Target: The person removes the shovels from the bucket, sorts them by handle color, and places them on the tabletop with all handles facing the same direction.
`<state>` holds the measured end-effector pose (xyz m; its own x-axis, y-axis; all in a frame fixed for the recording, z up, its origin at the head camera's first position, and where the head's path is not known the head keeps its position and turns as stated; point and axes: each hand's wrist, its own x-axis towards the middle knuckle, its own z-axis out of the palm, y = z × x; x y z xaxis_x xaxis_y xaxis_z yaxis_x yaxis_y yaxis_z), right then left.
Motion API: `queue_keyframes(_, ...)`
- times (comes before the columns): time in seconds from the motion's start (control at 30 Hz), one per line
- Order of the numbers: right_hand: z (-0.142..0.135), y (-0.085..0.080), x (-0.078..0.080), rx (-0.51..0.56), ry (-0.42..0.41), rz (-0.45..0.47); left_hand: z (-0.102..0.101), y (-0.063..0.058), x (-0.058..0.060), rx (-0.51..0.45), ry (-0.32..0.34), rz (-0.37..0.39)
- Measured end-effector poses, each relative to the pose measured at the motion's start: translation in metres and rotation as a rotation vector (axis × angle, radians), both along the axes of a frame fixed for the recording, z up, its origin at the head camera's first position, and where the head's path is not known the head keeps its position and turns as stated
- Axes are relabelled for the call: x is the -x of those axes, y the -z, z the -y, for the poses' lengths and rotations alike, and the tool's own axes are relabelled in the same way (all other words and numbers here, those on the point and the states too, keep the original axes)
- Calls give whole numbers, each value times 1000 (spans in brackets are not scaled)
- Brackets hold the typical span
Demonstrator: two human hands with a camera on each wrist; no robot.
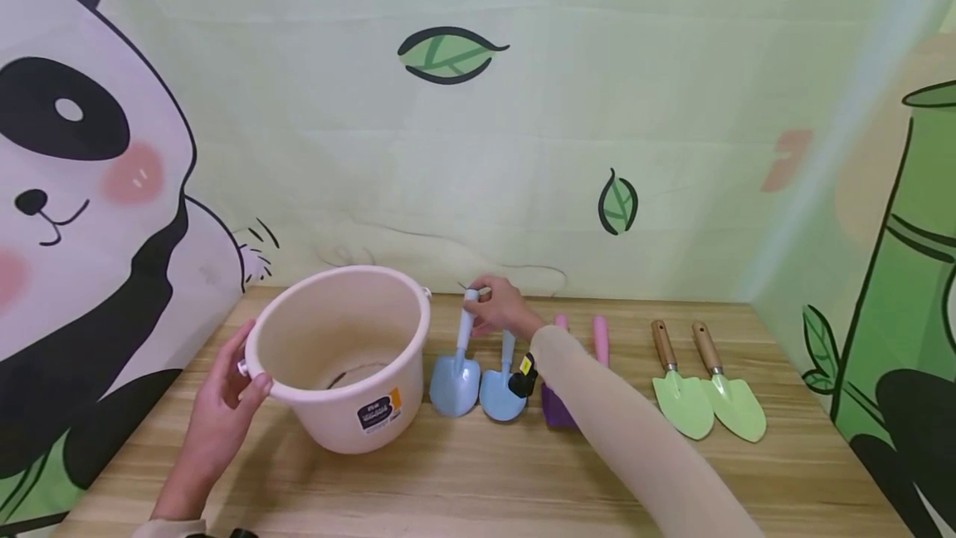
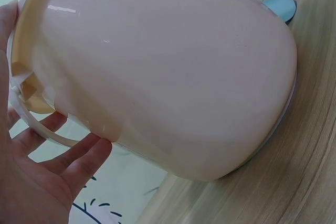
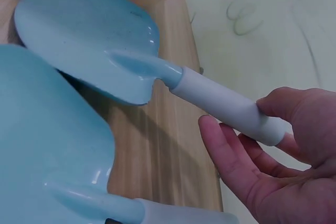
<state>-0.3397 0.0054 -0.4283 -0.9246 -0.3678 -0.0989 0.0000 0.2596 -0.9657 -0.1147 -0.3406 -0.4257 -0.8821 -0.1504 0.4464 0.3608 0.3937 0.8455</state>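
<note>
A pale pink plastic bucket (image 1: 336,405) stands upright on the wooden table. My left hand (image 1: 220,422) grips its left rim, thumb on the edge; in the left wrist view the fingers lie against the outer wall beside the bail handle (image 2: 39,127). With my right hand (image 1: 502,305) I pinch the handle end of a light blue trowel (image 1: 454,388) between thumb and fingers. That handle is raised at a slant, seen closely as a pale grip (image 3: 215,100). A second blue trowel (image 1: 502,397) lies just right of it, partly behind my wrist.
Right of the blue trowels lie purple tools with pink handles (image 1: 601,339), mostly hidden by my right forearm. Farther right, two green trowels (image 1: 735,409) with wooden handles lie side by side. A printed cloth backdrop (image 1: 523,189) rises behind the table (image 1: 463,488).
</note>
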Motion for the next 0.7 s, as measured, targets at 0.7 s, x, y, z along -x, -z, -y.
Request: queue_keyframes(0.7,7,10,0,-186,-27,-54,3,1,-2,-42,16,3)
